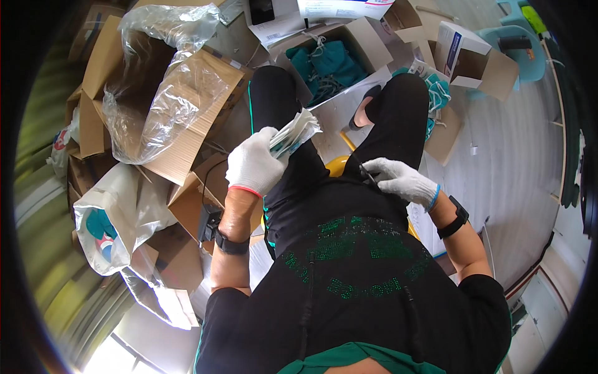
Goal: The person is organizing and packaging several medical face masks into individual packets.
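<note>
White-gloved, your left hand (254,162) grips a sheaf of thin white-and-teal strips (295,133) at left, your right hand (400,179) a slim dark tool (367,174) at right; this holding step likely calls for bringing them together.

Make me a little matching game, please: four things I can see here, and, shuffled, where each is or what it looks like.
Things
1. Left hand
2. Clear plastic sheet
3. Right hand
4. Teal cloth pieces

Places and looks
A. Heaped inside an open pale box near the knees
B. Blue glove edge at the wrist
C. Holding a bundle of thin whitish packets, with a red glove edge at the wrist
D. Draped over a brown cardboard box

Pairs: 1-C, 2-D, 3-B, 4-A
</note>
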